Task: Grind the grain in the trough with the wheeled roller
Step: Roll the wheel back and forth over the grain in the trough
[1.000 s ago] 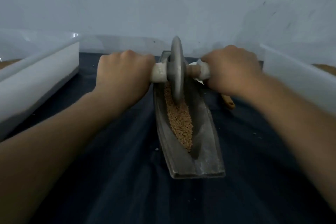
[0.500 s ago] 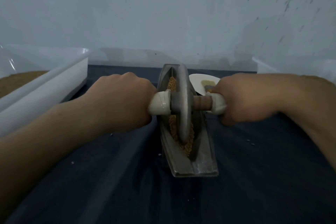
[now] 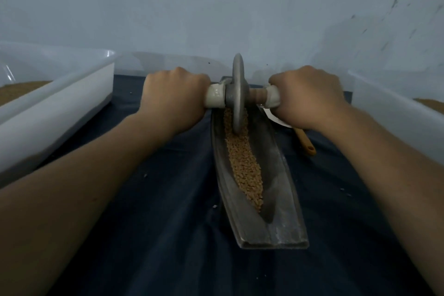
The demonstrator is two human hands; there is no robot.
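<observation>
While the left hand (image 3: 175, 96) and the right hand (image 3: 306, 96) each clench a handle of the wheeled roller (image 3: 237, 94), its disc stands upright between them in the far end of the trough (image 3: 280, 175), grain (image 3: 245, 166) lining the groove nearward.

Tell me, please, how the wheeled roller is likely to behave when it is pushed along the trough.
The wheeled roller has a thick grey disc, seemingly metal, so it is probably heavy and stiff. Standing on edge in the trough, it should roll readily lengthwise. It would likely tip sideways if released; the left hand and right hand grip its handles.
</observation>
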